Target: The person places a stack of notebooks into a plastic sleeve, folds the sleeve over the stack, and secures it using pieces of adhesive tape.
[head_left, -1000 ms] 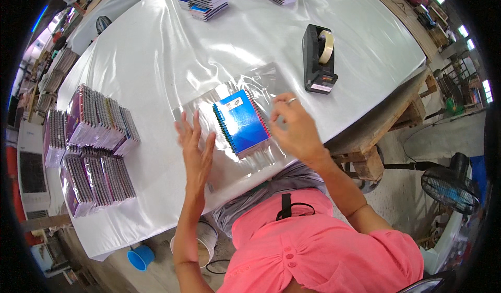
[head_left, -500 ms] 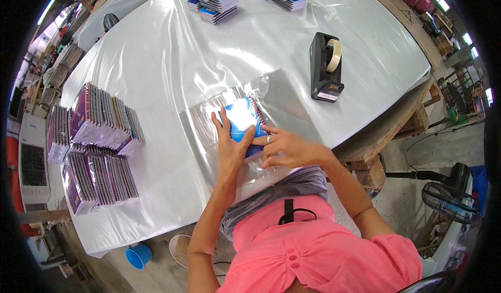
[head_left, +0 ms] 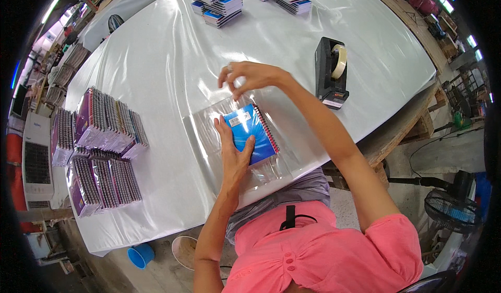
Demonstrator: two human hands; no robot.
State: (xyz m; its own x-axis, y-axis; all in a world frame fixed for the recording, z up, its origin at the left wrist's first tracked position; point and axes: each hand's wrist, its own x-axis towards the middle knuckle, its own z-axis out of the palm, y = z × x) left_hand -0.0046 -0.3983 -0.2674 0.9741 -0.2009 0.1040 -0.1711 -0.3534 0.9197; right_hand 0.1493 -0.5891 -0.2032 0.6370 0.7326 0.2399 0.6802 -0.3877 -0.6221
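Observation:
A blue spiral notebook (head_left: pixel 263 142) with a white label and a reddish coil along its right side lies on a sheet of clear plastic film (head_left: pixel 201 131). My left hand (head_left: pixel 235 154) rests flat on its left part, thumb on the cover and fingers stretched along the left edge. Beyond the notebook, my right hand (head_left: pixel 253 78) hovers over the film's far edge. Its fingers are bent and apart from the thumb, and I see nothing clearly held between them.
Stacked, film-wrapped purple notebooks (head_left: pixel 107 152) stand at the left. More blue spiral notebooks (head_left: pixel 222 3) are piled at the far side. A black tape dispenser (head_left: pixel 330 76) sits to the right on the white-covered table (head_left: pixel 167 188). A fan (head_left: pixel 451 204) stands beyond the right edge.
My right hand has left the notebook's right edge and moved away from me to the film's far side. More of the notebook's cover now shows. My left hand stays on it.

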